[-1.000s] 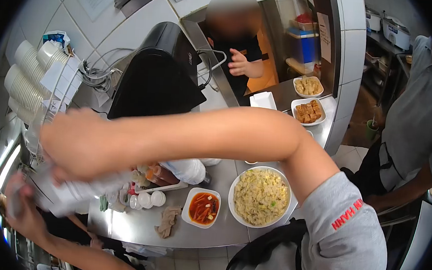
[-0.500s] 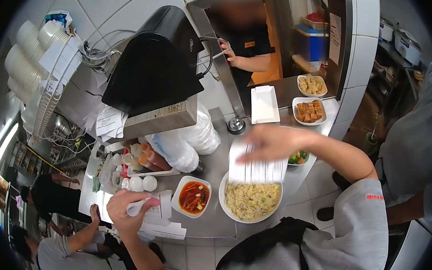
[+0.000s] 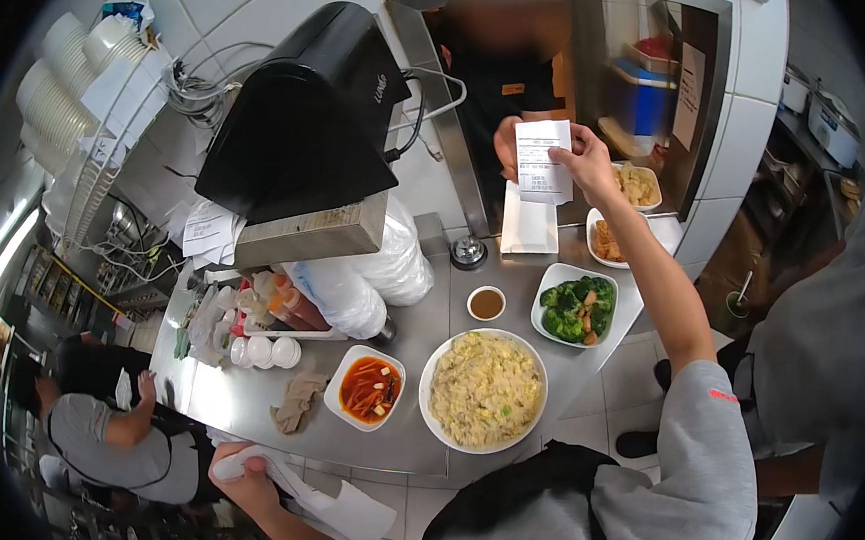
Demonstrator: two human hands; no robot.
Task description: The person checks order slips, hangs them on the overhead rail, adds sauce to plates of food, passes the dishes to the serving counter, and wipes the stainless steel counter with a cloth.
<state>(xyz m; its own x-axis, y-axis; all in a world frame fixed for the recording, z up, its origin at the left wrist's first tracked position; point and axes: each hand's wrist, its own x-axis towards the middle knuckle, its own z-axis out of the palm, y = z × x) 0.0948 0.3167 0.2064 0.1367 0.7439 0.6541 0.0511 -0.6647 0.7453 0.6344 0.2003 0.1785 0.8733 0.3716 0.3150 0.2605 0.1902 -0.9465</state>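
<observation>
My right hand (image 3: 590, 163) is stretched to the serving hatch, pinching a printed receipt (image 3: 543, 149) above a white rectangular tray (image 3: 529, 239). Behind the receipt's left edge is the hand (image 3: 506, 145) of a person beyond the hatch; whether it touches the paper I cannot tell. Low at the counter's front edge, my left hand (image 3: 240, 469) is closed around a curling strip of receipt paper (image 3: 360, 514). Between my arms stand a bowl of fried rice (image 3: 484, 389), a bowl of red soup (image 3: 372, 386), broccoli (image 3: 577, 310) in a square bowl and a small sauce cup (image 3: 486, 303).
A black printer (image 3: 308, 111) sits on a metal shelf above wrapped stacks (image 3: 393, 257). A call bell (image 3: 468, 252), sauce bottles (image 3: 285, 300) and a crumpled brown cloth (image 3: 298, 401) are on the counter. Co-workers stand at left (image 3: 120, 439) and right (image 3: 815, 327).
My right hand carried the receipt from above the rice up to the hatch, uncovering the broccoli and sauce cup. My left hand moved down, taking paper off the counter; the brown cloth now shows.
</observation>
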